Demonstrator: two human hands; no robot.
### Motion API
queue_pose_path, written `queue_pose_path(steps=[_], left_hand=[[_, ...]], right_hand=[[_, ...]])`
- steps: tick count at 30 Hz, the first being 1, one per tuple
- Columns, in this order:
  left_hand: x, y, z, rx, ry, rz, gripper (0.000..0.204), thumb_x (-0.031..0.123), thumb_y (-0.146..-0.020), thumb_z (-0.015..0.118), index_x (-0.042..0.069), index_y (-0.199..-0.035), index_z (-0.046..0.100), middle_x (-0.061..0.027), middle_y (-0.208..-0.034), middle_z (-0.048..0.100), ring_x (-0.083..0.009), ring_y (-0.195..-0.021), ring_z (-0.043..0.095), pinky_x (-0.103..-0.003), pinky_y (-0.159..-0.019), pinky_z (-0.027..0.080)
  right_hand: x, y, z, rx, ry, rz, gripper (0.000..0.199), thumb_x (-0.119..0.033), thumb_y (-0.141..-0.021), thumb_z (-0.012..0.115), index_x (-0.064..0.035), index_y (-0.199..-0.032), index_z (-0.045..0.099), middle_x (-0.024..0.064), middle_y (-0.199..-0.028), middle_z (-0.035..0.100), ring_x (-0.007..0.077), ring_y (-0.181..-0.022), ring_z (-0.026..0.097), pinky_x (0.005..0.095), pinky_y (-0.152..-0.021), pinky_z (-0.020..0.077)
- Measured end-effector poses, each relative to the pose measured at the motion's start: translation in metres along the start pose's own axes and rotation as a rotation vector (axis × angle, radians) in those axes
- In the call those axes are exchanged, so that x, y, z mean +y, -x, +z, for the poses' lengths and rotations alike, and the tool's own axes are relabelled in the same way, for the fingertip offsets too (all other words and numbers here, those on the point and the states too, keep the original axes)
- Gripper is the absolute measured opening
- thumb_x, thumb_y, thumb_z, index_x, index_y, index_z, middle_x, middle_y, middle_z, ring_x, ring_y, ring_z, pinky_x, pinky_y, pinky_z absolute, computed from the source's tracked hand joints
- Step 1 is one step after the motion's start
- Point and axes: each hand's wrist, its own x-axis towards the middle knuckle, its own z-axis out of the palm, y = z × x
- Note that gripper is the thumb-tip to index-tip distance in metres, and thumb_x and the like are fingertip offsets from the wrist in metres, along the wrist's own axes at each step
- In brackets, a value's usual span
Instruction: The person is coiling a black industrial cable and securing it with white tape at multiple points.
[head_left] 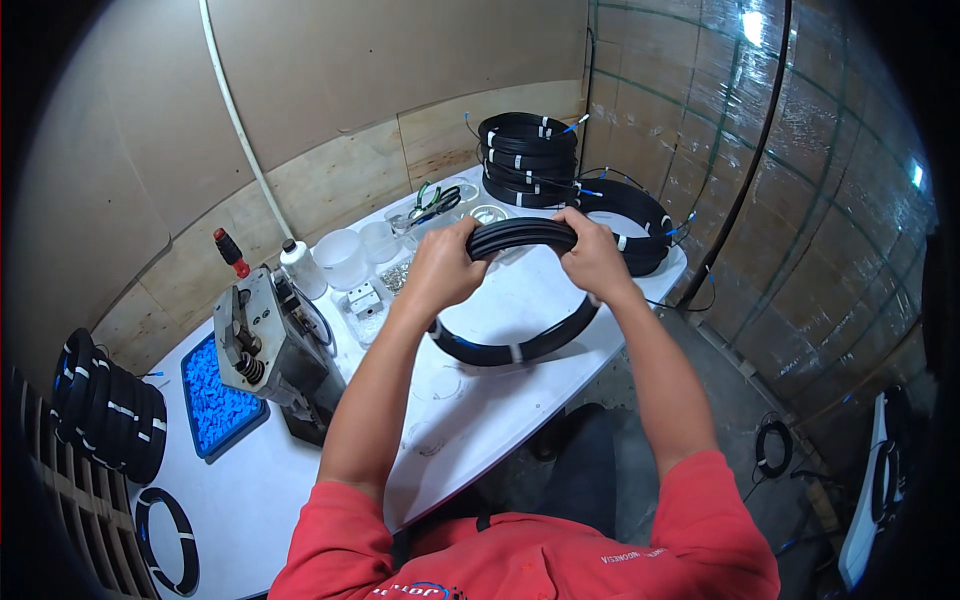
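A coil of black cable (517, 354), bound with white tape bands, is held up over the white table (510, 290) between my two hands. My left hand (447, 262) grips the upper left of the ring, fingers wrapped round the bundled strands. On the upper right of the same coil my right hand (592, 254) is closed. The ring is tilted, its lower part nearer to me. Behind my right hand lies another black cable coil (640, 215) on the table, and a tall stack of taped coils (528, 160) stands farther back.
At the left stand a metal press (262, 335) with a red-and-black handle and a blue tray of small blue parts (212, 395). Plastic tubs (341, 258), a white bottle (299, 268) and green-handled pliers (425, 198) sit at the back. More coils (110, 410) hang at far left.
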Motion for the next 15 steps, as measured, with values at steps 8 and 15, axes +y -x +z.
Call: queue_pose_path(steps=[8,15], left_hand=[[-0.012,0.013,-0.036,-0.288,-0.081,0.042,0.045,0.002,-0.079,0.066,0.002,-0.122,0.055,-0.0239,-0.098,0.067,-0.0419,-0.091,0.064,-0.045,-0.08,0.05],[-0.018,0.017,-0.023,-0.129,-0.136,0.031,0.037,0.005,-0.082,0.071,0.003,-0.114,0.053,-0.0259,-0.099,0.067,-0.046,-0.093,0.064,-0.052,-0.079,0.05]], right_hand=[[0.01,0.009,0.017,-0.023,-0.092,0.108,0.02,-0.002,-0.085,0.066,-0.0016,-0.104,0.063,0.0224,-0.091,0.071,0.0418,-0.088,0.069,0.0437,-0.075,0.0525],[0.004,0.008,0.017,-0.043,-0.054,0.091,0.021,-0.002,-0.084,0.066,0.0004,-0.104,0.062,0.0239,-0.09,0.069,0.0401,-0.084,0.069,0.0436,-0.076,0.0521]])
